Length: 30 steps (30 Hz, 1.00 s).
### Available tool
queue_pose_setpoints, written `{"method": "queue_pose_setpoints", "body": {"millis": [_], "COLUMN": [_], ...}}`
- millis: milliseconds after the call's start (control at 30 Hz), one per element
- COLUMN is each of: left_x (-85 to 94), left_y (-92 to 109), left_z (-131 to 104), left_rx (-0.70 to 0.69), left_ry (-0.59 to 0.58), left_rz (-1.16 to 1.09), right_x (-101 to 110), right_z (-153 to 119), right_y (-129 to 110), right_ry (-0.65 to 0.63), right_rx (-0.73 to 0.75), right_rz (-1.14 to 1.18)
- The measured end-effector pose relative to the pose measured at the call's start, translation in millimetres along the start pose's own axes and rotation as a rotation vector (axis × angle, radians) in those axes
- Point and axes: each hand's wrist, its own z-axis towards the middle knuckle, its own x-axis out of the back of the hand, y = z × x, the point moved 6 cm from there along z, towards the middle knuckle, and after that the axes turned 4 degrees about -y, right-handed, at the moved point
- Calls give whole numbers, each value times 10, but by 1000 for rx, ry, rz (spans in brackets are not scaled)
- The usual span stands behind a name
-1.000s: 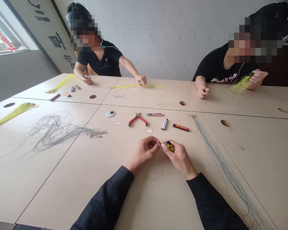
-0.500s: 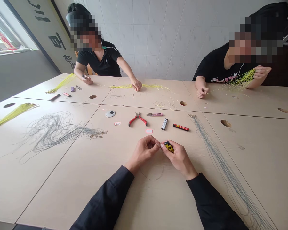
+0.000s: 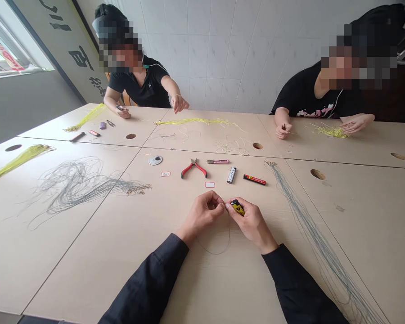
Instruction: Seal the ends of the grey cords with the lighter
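Observation:
My left hand [image 3: 207,210] is closed in a pinch on a thin cord [image 3: 228,238], whose loop hangs down below my hands. Its fingertips meet those of my right hand [image 3: 248,220]. A black and yellow lighter [image 3: 237,207] is held in my right hand, and the thumb and forefinger of that hand are pinched at the cord's end. What lies exactly between the fingertips is too small to make out. Beyond my hands lie red-handled pliers [image 3: 194,168], pink thread snips [image 3: 218,161], a white lighter [image 3: 231,175] and a red and black lighter [image 3: 254,179].
Grey cords lie in a tangled bunch [image 3: 77,189] on the left and a straight bundle [image 3: 310,229] on the right. Yellow cords [image 3: 20,162] are at far left. The table [image 3: 202,288] has round holes. Two co-workers sit opposite; one has a yellow bunch [image 3: 334,131].
My hands have hardly moved. The left co-worker's hand has lifted off the yellow cords toward the body. The right co-worker has lowered the yellow bunch onto the table, and that hand has opened.

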Motion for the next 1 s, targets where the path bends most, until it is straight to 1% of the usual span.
{"method": "queue_pose_setpoints", "body": {"millis": [133,367,500,733,1000], "left_x": [8,11,2,-4,-18], "left_y": [28,29,23,28,26], "left_z": [2,0,0,-8,-4], "left_rx": [-28,-1,1,37,12], "left_ry": [1,-1,-11,-30,-46], "left_rz": [31,6,-26,-63,-59], "right_x": [-16,-38,-23,11,38], "right_z": [-4,-1,1,-4,3], "right_y": [-10,-3,19,-14,21], "right_ry": [-17,-33,-23,22,41], "right_rx": [5,7,-8,-25,-66], "right_rz": [-11,20,21,30,52]}}
